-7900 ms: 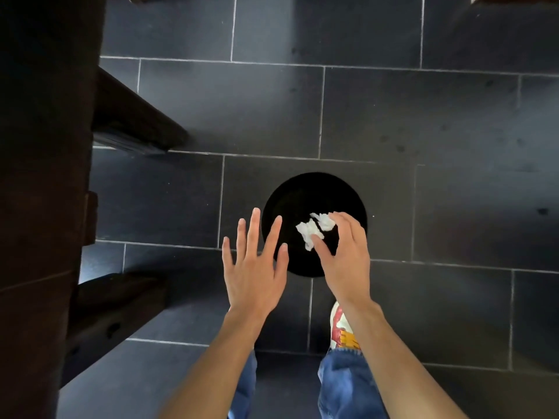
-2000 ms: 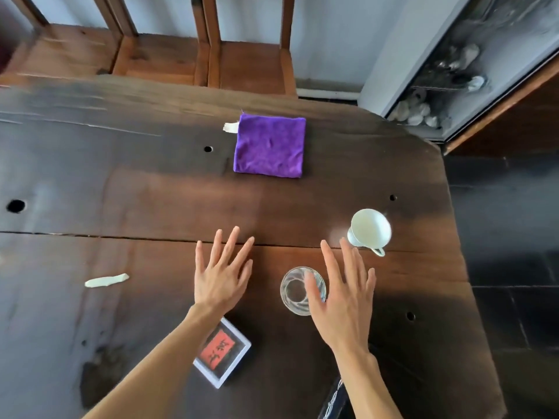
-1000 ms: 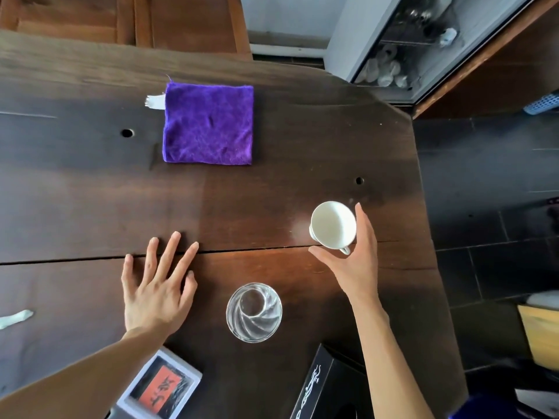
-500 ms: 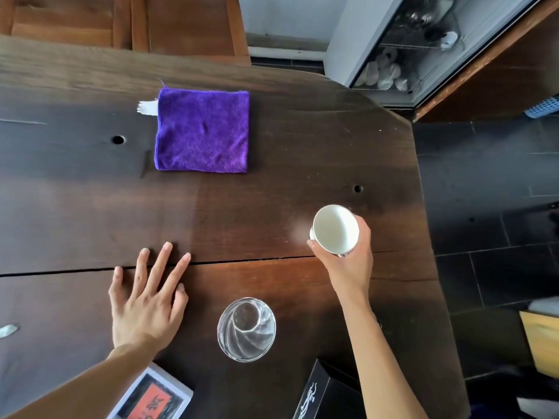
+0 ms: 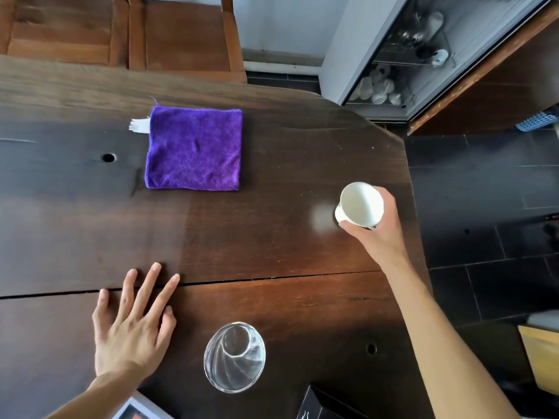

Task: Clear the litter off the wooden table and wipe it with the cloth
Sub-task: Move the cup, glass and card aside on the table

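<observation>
Right hand (image 5: 381, 226): wrapped around a white paper cup (image 5: 361, 205), thumb on the near side, fingers behind; over the right end of the table.
White paper cup: tilted with its mouth toward the camera; whether lifted off the wood or resting on it, cannot tell.
Left hand (image 5: 133, 331): flat on the wood, fingers straight and spread, grasping nothing; tips across the long crack.
Purple cloth (image 5: 195, 149): folded square, lying flat near the far edge, well apart from both hands.
White tag (image 5: 138, 125): sticking out at the cloth's far left corner.
Glass tumbler (image 5: 234, 356): upright near the front edge, between the two forearms.
Wooden table (image 5: 272, 237): dark planks, small round holes in the top.
Black box (image 5: 323, 406): cut off at the bottom edge.
Card with red panel (image 5: 136, 411): partly under the left wrist.
Wooden chairs (image 5: 184, 34): beyond the far edge.
</observation>
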Motion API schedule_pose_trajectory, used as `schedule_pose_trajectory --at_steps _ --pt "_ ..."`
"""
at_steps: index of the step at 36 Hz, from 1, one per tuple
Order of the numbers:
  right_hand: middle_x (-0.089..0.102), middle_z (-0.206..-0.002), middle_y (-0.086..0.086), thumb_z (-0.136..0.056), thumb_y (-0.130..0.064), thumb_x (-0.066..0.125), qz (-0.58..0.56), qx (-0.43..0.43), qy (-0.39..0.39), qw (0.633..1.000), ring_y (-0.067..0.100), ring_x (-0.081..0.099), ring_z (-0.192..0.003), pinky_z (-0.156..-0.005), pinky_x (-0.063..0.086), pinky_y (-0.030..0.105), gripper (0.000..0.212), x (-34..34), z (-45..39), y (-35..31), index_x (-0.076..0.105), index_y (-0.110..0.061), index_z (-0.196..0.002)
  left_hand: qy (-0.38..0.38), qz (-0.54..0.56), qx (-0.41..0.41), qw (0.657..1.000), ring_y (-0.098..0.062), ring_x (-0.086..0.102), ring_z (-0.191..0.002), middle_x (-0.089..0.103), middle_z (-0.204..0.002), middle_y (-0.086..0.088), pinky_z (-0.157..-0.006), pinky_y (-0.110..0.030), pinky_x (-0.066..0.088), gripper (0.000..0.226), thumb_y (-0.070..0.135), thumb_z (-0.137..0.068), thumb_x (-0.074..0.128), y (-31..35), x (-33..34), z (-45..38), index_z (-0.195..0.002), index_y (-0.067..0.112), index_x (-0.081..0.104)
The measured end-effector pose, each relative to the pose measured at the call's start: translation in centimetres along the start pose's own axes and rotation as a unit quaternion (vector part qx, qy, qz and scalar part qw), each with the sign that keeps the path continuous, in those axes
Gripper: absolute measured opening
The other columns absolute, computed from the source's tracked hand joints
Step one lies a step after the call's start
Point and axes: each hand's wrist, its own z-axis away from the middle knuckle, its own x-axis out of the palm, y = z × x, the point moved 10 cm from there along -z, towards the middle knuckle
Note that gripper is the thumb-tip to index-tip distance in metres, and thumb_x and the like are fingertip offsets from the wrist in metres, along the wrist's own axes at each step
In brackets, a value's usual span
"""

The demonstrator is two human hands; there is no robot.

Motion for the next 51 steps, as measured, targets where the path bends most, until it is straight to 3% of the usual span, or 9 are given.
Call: schedule_pose_trajectory --at_steps 9,15,19,23,27,31,38,43,51 --pt "0.040 -0.135 -0.034 -0.070 -0.015 0.093 0.016 -0.029 -0.070 0.997 -0.012 0.040 -0.126 -0.100 0.041 0.015 0.094 1.4 -4.0 -0.4 0.038 -0.035 -0.144 -0.019 0.000 -0.001 1.000 -0.033 0.033 -0.149 0.039 -0.163 -0.001 -0.119 -0.063 0.016 0.062 0.036 -0.091 0.035 -0.1 0.1 0.0 -0.150 0.033 0.050" --pt "0.038 -0.146 -0.025 -0.070 -0.019 0.093 0.044 -0.026 -0.108 0.993 0.007 0.035 -0.137 -0.111 0.040 0.037 0.098 1.8 -4.7 -0.4 0.036 -0.052 -0.141 -0.027 -0.003 -0.005 1.000 -0.033 0.036 -0.148 0.040 -0.162 0.000 -0.118 -0.063 0.017 0.061 0.035 -0.090 0.035 0.0 0.1 0.0 -0.150 0.034 0.051" --pt "0.034 -0.150 -0.022 -0.068 -0.021 0.094 0.053 -0.017 -0.114 0.992 0.009 0.029 -0.140 -0.113 0.038 0.042 0.103 1.4 -4.7 -0.7 0.035 -0.047 -0.148 -0.032 -0.004 -0.008 0.999 -0.032 0.036 -0.148 0.041 -0.162 0.000 -0.118 -0.062 0.017 0.061 0.036 -0.090 0.035 -0.1 0.2 -0.1 -0.149 0.034 0.051" --pt "0.030 -0.155 -0.012 -0.064 -0.025 0.096 0.019 0.031 -0.081 0.996 0.014 0.035 -0.140 -0.114 0.041 0.044 0.114 1.2 -4.1 0.0 0.027 -0.046 -0.152 -0.029 -0.002 -0.004 1.000 -0.033 0.037 -0.147 0.042 -0.161 -0.001 -0.117 -0.063 0.018 0.061 0.035 -0.090 0.035 -0.1 0.2 -0.1 -0.149 0.034 0.051" --pt "0.026 -0.149 -0.018 -0.061 -0.038 0.097 0.012 0.056 -0.013 0.998 0.014 0.033 -0.140 -0.114 0.041 0.044 0.114 1.3 -2.8 0.6 0.027 -0.041 -0.151 -0.030 -0.003 -0.001 1.000 -0.033 0.036 -0.147 0.041 -0.162 -0.001 -0.117 -0.064 0.019 0.061 0.035 -0.090 0.035 -0.1 0.2 -0.1 -0.149 0.034 0.050" --pt "0.029 -0.134 -0.026 -0.050 -0.054 0.093 -0.012 0.052 0.060 0.997 0.011 0.034 -0.134 -0.098 0.054 0.053 0.108 1.9 -1.6 0.3 0.036 -0.043 -0.141 -0.032 -0.004 -0.006 0.999 -0.032 0.036 -0.148 0.039 -0.163 0.000 -0.118 -0.063 0.018 0.062 0.035 -0.090 0.035 -0.2 0.3 0.0 -0.150 0.035 0.049" --pt "0.037 -0.151 -0.008 -0.067 -0.035 0.094 -0.094 0.084 0.156 0.980 0.015 0.042 -0.135 -0.112 0.046 0.043 0.105 2.2 -0.2 0.0 0.033 -0.033 -0.151 -0.034 -0.007 -0.007 0.999 -0.032 0.034 -0.149 0.037 -0.164 0.001 -0.119 -0.063 0.016 0.063 0.035 -0.088 0.036 -0.3 0.6 0.0 -0.150 0.036 0.048" --pt "0.038 -0.142 -0.014 -0.062 -0.040 0.095 -0.084 0.088 0.121 0.985 0.013 0.043 -0.132 -0.103 0.053 0.050 0.096 1.9 -0.9 0.4 0.040 -0.050 -0.141 -0.036 -0.008 -0.010 0.999 -0.031 0.033 -0.149 0.037 -0.164 0.001 -0.119 -0.063 0.016 0.063 0.035 -0.089 0.036 -0.4 0.6 0.1 -0.150 0.037 0.048" --pt "0.036 -0.145 -0.014 -0.069 -0.036 0.093 -0.010 0.061 0.032 0.998 0.015 0.042 -0.134 -0.113 0.043 0.048 0.089 0.1 -3.1 0.4 0.040 -0.059 -0.137 -0.036 -0.009 -0.011 0.999 -0.031 0.034 -0.149 0.038 -0.163 0.001 -0.119 -0.063 0.017 0.063 0.034 -0.089 0.036 -0.4 0.6 0.0 -0.151 0.038 0.045"
